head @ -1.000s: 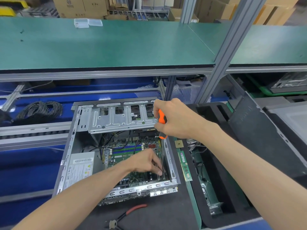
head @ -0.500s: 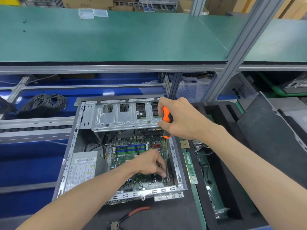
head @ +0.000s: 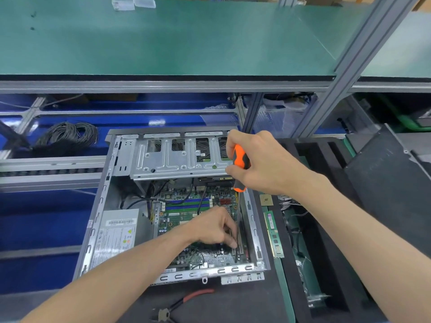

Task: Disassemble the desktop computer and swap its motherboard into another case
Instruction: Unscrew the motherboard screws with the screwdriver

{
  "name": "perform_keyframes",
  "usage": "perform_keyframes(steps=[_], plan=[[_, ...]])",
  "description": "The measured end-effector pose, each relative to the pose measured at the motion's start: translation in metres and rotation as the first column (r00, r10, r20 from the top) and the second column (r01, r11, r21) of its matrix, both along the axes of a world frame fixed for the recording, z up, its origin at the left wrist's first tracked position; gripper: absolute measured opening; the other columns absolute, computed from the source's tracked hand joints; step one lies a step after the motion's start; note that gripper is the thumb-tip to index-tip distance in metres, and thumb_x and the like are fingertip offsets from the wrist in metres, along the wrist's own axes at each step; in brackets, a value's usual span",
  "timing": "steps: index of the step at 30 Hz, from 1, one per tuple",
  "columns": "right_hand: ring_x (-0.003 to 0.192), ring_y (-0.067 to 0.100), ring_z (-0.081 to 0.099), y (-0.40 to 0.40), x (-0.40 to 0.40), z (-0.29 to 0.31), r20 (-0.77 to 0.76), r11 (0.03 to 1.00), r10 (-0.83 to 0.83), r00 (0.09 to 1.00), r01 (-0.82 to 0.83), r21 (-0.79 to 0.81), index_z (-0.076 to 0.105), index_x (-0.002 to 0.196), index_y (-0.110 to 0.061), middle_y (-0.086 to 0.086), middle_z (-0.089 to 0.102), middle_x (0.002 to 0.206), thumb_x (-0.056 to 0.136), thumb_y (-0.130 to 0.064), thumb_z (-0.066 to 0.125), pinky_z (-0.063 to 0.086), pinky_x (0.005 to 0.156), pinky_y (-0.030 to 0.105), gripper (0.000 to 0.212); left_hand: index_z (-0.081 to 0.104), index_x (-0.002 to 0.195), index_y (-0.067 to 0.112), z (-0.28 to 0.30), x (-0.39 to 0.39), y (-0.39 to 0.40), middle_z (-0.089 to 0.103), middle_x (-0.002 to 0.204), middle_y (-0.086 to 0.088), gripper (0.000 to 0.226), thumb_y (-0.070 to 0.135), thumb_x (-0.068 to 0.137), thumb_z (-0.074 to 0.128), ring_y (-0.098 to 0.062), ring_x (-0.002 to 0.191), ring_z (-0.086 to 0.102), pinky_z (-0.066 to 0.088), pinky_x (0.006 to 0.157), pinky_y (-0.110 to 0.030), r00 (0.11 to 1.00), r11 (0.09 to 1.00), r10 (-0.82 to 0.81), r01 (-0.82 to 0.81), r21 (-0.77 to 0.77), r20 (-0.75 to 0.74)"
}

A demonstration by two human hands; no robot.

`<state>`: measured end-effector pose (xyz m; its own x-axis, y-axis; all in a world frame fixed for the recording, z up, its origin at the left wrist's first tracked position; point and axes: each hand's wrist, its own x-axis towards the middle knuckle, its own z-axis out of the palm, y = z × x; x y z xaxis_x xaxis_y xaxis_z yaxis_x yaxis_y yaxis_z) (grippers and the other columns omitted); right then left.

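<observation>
Two bare hands work inside an open grey metal desktop computer case [head: 100,206] lying on its side on a dark mat over the counter [head: 245,304], seen from the head camera. The right hand [head: 263,162] grips the orange-and-black handle of a long-shafted screwdriver [head: 240,159], held nearly upright, its thin shaft running down to the near right corner of the green motherboard [head: 186,217] still seated in the case. The left hand [head: 214,227], fingers curled, pinches at the shaft close to the tip, though the exact contact is hard to make out. A silver drive cage [head: 172,162] spans the far end of the case, and a labelled grey power supply [head: 116,231] sits at its left. A green memory stick [head: 274,236] lies just right of the case; red-handled pliers [head: 186,301] rest on the mat in front.
</observation>
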<state>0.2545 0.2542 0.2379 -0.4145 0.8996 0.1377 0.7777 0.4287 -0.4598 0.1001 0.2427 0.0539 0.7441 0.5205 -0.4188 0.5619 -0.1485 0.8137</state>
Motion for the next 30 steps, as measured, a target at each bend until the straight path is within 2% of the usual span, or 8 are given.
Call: perform_keyframes(steps=[2,7,10,14,16,19,24,30], plan=[[0.055,0.013,0.049,0.0008,0.0,-0.001,-0.015,1.0,0.006,1.0,-0.006,0.005,0.05,0.087,-0.021,-0.004,0.052,0.052,0.082,-0.017,0.07,0.033,0.047,0.02,0.021,0.077,0.08,0.029,-0.0003,0.0002,0.0006,0.052,0.049,0.013,0.01,0.031,0.076,0.086,-0.006,0.046,0.039,0.03,0.048,-0.021,1.0,1.0,0.006,-0.006,0.002,-0.012],[0.052,0.012,0.048,0.0039,-0.0001,-0.0029,-0.015,1.0,0.008,1.0,-0.008,0.015,0.049,0.086,-0.023,-0.006,0.05,0.052,0.081,-0.018,0.071,0.031,0.048,0.021,0.023,0.075,0.071,0.04,-0.0005,0.0015,0.0001,0.054,0.048,0.017,0.014,0.031,0.076,0.085,-0.001,0.044,0.04,0.031,0.046,-0.016,1.0,1.0,-0.01,0.01,-0.019,-0.014],[0.052,0.013,0.048,0.0049,-0.0005,-0.0043,-0.027,1.0,0.008,1.0,-0.008,0.003,0.049,0.086,-0.023,-0.005,0.05,0.05,0.081,-0.017,0.07,0.031,0.047,0.018,0.022,0.074,0.069,0.043,-0.0015,0.0016,0.0,0.055,0.049,0.018,0.017,0.032,0.076,0.085,0.0,0.044,0.041,0.033,0.048,-0.02,1.0,1.0,-0.015,0.015,-0.008,-0.016],[0.052,0.012,0.05,0.0054,-0.0018,-0.006,-0.039,1.0,0.017,0.999,-0.018,-0.015,0.049,0.086,-0.023,-0.005,0.051,0.049,0.082,-0.016,0.07,0.035,0.048,0.019,0.022,0.076,0.076,0.037,-0.004,0.0024,0.0003,0.055,0.05,0.016,0.011,0.033,0.074,0.086,-0.002,0.045,0.04,0.034,0.052,-0.024,1.0,1.0,-0.012,0.012,0.015,-0.022],[0.053,0.011,0.05,0.0061,-0.0025,-0.0062,-0.027,1.0,0.015,1.0,-0.015,-0.015,0.049,0.085,-0.023,-0.005,0.051,0.05,0.082,-0.016,0.07,0.034,0.048,0.019,0.023,0.075,0.078,0.036,-0.0039,0.0028,0.0001,0.054,0.048,0.017,0.013,0.031,0.074,0.086,-0.001,0.044,0.04,0.033,0.049,-0.021,1.0,1.0,-0.014,0.015,0.025,-0.011],[0.054,0.009,0.05,0.0068,-0.0034,-0.0062,-0.01,1.0,0.015,1.0,-0.015,-0.016,0.048,0.086,-0.024,-0.006,0.05,0.051,0.082,-0.017,0.071,0.035,0.05,0.021,0.024,0.074,0.07,0.04,-0.0025,0.0028,0.0005,0.051,0.045,0.019,0.017,0.029,0.074,0.086,0.0,0.042,0.04,0.027,0.042,-0.013,1.0,0.999,-0.021,0.021,0.028,0.001],[0.052,0.008,0.049,0.0077,-0.003,-0.0059,-0.017,1.0,0.015,1.0,-0.016,-0.026,0.049,0.086,-0.023,-0.006,0.049,0.051,0.082,-0.017,0.071,0.032,0.048,0.016,0.024,0.068,0.056,0.048,-0.0017,0.0034,-0.0006,0.046,0.042,0.016,0.032,0.029,0.075,0.085,-0.003,0.04,0.037,0.025,0.04,-0.014,1.0,0.999,-0.017,0.016,0.031,0.007],[0.053,0.009,0.05,0.0066,-0.0027,-0.0059,-0.018,0.999,0.018,1.0,-0.018,-0.028,0.048,0.085,-0.024,-0.006,0.05,0.051,0.082,-0.017,0.071,0.031,0.048,0.016,0.024,0.075,0.071,0.038,-0.0003,0.0036,-0.0012,0.045,0.042,0.016,0.015,0.028,0.075,0.086,-0.004,0.041,0.035,0.026,0.042,-0.017,1.0,1.0,-0.01,0.01,0.005,0.004]])
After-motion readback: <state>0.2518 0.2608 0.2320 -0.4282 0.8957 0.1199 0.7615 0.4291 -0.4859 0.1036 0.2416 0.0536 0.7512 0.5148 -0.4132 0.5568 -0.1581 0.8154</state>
